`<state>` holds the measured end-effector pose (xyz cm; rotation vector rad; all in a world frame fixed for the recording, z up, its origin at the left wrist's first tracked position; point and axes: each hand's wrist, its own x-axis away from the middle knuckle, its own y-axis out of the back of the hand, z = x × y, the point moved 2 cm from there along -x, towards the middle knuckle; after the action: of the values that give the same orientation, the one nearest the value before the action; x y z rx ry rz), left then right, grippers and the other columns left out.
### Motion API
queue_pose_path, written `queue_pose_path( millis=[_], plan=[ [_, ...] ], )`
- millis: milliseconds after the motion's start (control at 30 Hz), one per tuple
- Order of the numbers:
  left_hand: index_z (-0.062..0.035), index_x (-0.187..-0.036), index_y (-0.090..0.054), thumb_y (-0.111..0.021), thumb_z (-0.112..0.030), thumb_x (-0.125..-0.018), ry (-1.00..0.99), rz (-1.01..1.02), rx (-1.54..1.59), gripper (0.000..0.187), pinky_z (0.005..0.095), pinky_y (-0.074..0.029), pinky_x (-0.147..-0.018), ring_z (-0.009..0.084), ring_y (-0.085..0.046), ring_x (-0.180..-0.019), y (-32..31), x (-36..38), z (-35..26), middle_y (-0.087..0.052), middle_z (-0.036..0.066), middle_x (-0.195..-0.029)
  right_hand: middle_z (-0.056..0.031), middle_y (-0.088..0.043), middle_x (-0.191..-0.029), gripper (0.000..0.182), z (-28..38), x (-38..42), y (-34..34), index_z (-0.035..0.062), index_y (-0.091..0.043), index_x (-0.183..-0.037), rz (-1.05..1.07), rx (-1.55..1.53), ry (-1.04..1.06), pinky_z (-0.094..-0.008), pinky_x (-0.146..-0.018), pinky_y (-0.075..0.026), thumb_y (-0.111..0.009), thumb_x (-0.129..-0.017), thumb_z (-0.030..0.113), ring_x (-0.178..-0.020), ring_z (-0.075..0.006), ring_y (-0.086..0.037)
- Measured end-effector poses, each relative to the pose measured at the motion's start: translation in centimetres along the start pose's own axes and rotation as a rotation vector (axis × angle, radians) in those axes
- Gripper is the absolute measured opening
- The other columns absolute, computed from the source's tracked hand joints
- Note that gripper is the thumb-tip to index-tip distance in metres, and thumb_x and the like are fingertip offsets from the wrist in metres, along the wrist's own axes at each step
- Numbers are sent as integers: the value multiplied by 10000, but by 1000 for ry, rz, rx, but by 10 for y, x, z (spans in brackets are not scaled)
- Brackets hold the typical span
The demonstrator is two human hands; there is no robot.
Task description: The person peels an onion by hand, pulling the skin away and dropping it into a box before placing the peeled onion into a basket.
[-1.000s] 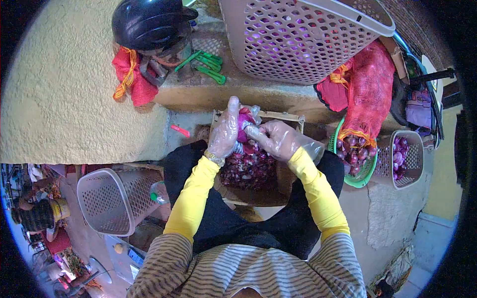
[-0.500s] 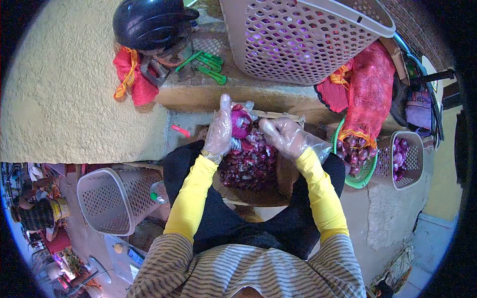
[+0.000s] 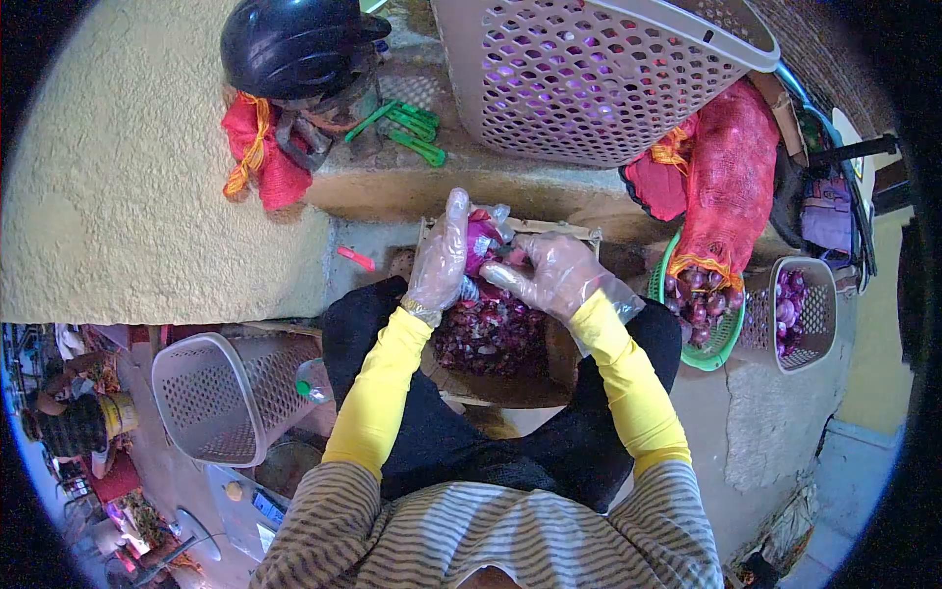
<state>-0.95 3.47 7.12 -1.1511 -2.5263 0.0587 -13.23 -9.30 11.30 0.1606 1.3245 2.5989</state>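
My left hand, in a clear plastic glove, holds a red onion above a cardboard box full of purple onion skins. My right hand, gloved too, presses against the onion's right side with its fingers curled; whether it holds a blade I cannot tell. Both arms wear yellow sleeves.
A green basket of red onions lies to the right under a red mesh sack, with a grey basket of peeled onions beside it. A large basket stands ahead, an empty one at my left. A black helmet rests on the ledge.
My right hand drew away from the onion to the right, then came back against it. The left hand kept the onion over the box, tilting slightly.
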Motion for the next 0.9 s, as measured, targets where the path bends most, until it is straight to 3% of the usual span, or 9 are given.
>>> queue_pose_path(
  millis=[233, 333, 400, 533, 600, 633, 700, 833, 900],
  plan=[
    [-25, -1108, -664, -186, -638, -1062, -94, -28, -87, 779, 367, -431, -1078, 219, -641, -1136, 1, -2, 3, -708, 113, -1164, -160, -683, -709, 525, -6, -1, -8, 87, -710, -815, 45, -51, -52, -442, -665, -533, -656, -903, 602, -677, -354, -682],
    [-20, -1043, -651, -191, -609, -1075, -150, 3, -102, 748, 380, -432, -1073, 214, -648, -1075, 0, -2, 3, -707, 116, -1118, -147, -651, -669, 517, -7, -2, -8, 90, -706, -813, 79, -90, -87, -431, -634, -510, -638, -927, 590, -609, -297, -640],
    [-24, -1024, -633, -217, -587, -1084, -174, 9, -59, 703, 383, -469, -1020, 206, -649, -1001, 1, -4, 6, -701, 119, -1084, -76, -592, -615, 543, -4, -4, -7, 75, -679, -777, 255, -260, -214, -385, -585, -456, -604, -964, 579, -562, -197, -539],
    [-26, -1051, -624, -246, -556, -1093, -214, -77, -54, 652, 370, -503, -957, 196, -645, -953, 1, -4, 9, -696, 116, -1064, -134, -679, -710, 547, -23, -5, -35, 77, -739, -886, 340, -466, -279, -402, -686, -520, -559, -987, 584, -651, -211, -645],
    [-32, -1064, -614, -265, -536, -1097, -442, -133, -241, 614, 364, -521, -900, 197, -649, -929, -1, 3, -2, -691, 103, -1031, -51, -681, -717, 538, -22, -1, -44, 45, -738, -881, 348, -782, -400, -360, -641, -494, -564, -1007, 538, -637, -141, -584],
    [-32, -1064, -614, -265, -536, -1097, -442, -133, -241, 614, 364, -521, -900, 197, -649, -929, -1, 2, -1, -691, 103, -1031, -51, -681, -717, 538, -15, 0, -40, 45, -738, -881, 348, -782, -400, -360, -641, -494, -564, -1007, 538, -637, -141, -584],
    [-10, -1046, -641, -344, -502, -1092, -471, -165, -154, 577, 354, -512, -894, 202, -663, -962, 1, -1, 3, -716, 122, -1038, 16, -647, -721, 506, 6, 2, -28, 24, -737, -891, 339, -1090, -483, -308, -585, -436, -584, -1014, 491, -623, -107, -532],
    [1, -1066, -636, -346, -486, -1094, -523, -128, -52, 567, 365, -509, -904, 211, -662, -976, -6, 10, -14, -715, 127, -1046, 46, -537, -649, 478, 2, 2, -42, 88, -679, -792, 273, -1154, -520, -287, -532, -346, -562, -1023, 490, -569, -93, -444],
    [-28, -1058, -607, -234, -524, -1099, -558, -196, -330, 622, 375, -511, -929, 226, -666, -955, -4, 15, -22, -701, 127, -1061, 69, -415, -595, 516, 11, 4, -26, 177, -501, -660, 377, -1307, -581, -274, -490, -238, -502, -1038, 528, -520, -80, -335]
  ],
)
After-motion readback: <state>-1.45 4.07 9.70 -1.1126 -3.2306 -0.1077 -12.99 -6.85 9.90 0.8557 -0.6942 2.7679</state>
